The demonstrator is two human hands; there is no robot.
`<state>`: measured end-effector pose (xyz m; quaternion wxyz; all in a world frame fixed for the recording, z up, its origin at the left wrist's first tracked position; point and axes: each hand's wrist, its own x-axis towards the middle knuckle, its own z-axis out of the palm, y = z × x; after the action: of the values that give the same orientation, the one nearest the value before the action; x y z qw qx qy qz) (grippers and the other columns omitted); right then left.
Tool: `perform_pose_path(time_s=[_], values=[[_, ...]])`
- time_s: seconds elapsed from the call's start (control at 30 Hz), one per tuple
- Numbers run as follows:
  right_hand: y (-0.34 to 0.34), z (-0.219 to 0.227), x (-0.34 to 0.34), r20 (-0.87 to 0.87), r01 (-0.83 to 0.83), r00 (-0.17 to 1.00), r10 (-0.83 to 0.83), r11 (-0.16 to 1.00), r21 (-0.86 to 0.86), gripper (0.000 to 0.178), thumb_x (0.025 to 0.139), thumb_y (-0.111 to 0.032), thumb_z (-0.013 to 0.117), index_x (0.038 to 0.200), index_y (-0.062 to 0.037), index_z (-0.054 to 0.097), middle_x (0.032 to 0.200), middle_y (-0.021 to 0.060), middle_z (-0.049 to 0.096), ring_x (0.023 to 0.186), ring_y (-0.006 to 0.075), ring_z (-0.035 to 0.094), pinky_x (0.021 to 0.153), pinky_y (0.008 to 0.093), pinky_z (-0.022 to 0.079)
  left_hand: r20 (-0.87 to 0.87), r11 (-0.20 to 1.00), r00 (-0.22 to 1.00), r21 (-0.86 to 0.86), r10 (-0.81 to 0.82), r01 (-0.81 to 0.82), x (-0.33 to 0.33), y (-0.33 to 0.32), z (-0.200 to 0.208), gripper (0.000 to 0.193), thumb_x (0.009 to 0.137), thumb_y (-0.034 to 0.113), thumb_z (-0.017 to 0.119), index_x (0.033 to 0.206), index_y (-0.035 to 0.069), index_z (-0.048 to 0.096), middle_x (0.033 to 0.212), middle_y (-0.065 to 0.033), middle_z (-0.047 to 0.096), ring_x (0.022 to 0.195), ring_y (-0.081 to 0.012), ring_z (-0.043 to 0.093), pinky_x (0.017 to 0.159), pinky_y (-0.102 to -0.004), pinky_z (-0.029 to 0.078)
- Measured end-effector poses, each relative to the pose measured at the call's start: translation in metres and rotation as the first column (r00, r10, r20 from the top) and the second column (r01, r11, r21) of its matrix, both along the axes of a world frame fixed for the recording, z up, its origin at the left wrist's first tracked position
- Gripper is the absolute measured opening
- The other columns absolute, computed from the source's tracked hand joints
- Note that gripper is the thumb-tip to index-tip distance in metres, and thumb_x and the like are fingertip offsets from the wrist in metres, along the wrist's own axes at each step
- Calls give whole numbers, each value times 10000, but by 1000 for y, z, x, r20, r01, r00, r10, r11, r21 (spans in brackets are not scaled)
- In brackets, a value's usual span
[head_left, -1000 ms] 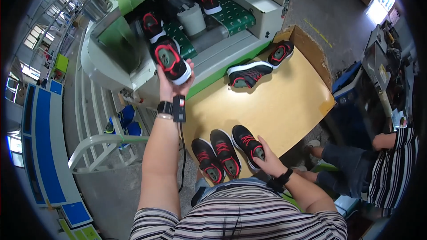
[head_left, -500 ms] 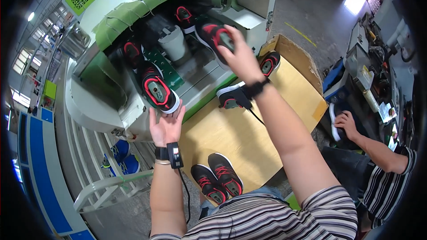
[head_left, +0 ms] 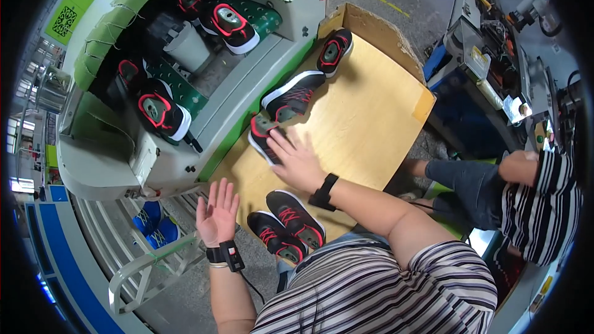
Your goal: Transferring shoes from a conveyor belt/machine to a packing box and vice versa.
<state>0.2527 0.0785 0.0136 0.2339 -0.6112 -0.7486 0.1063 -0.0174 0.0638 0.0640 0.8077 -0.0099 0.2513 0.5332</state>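
My right hand (head_left: 298,159) is stretched out over a black sneaker (head_left: 260,146) with a red collar, fingers extended against its side. It is not wrapped round the sneaker. My left hand (head_left: 218,211) is palm up with fingers spread, holding nothing, beside the board's near left edge. Close to it, a pair of black sneakers with red laces (head_left: 296,213) stands on the wooden board (head_left: 377,130). Another black sneaker (head_left: 296,94) lies tilted beyond my right hand. Farther back is a further sneaker (head_left: 335,53) with a red collar.
A white-green machine (head_left: 241,114) stands ahead, its cavity holding sneakers on the right (head_left: 232,28) and left (head_left: 164,113). A cardboard side (head_left: 387,34) edges the board. Blue shoes (head_left: 154,226) sit on a rail rack (head_left: 133,272). A co-worker (head_left: 526,204) is at right.
My right hand has left the sneaker at the machine's right side and come back over the board. My left hand has moved away from the left sneaker's end. The view has shifted.
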Motion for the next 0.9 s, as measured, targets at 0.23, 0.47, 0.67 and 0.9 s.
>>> perform_pose_path(time_s=[0.23, 0.47, 0.67, 0.9], values=[[-65, -59, 53, -45, -21, 999, 7, 947, -320, 768, 873, -451, 648, 1417, 23, 386, 1494, 250, 345, 1426, 380, 272, 1158, 529, 213, -109, 986, 981, 33, -158, 162, 3, -42, -12, 506, 996, 325, 481, 1421, 55, 432, 1521, -161, 375, 1404, -335, 353, 1142, -524, 288], [-3, -43, -27, -485, 38, 853, -194, 949, -313, 969, 723, -428, 802, 1430, 27, 319, 1285, 299, 510, 1173, 416, 512, 1012, 459, 420, -109, 982, 976, 9, -186, 188, 40, -66, 0, 469, 991, 308, 493, 1380, 46, 475, 1499, -173, 401, 1361, -354, 409, 1108, -529, 346], [39, -43, -17, -495, 40, 826, -271, 903, -427, 817, 670, -366, 790, 1344, -67, 440, 1028, 236, 672, 973, 384, 656, 856, 428, 519, -172, 962, 947, -8, -270, 272, 37, -100, 3, 480, 988, 299, 505, 1393, 46, 460, 1463, -189, 435, 1304, -374, 461, 1098, -523, 363], [-29, 20, 126, -454, -471, 850, 267, 770, -431, 621, 686, -81, 694, 1288, -135, 555, 1186, 153, 634, 1175, 335, 573, 994, 430, 450, -215, 988, 966, -81, -147, 133, -32, -105, -23, 419, 993, 312, 495, 1337, 75, 528, 1432, -161, 484, 1315, -356, 465, 1067, -510, 404]])
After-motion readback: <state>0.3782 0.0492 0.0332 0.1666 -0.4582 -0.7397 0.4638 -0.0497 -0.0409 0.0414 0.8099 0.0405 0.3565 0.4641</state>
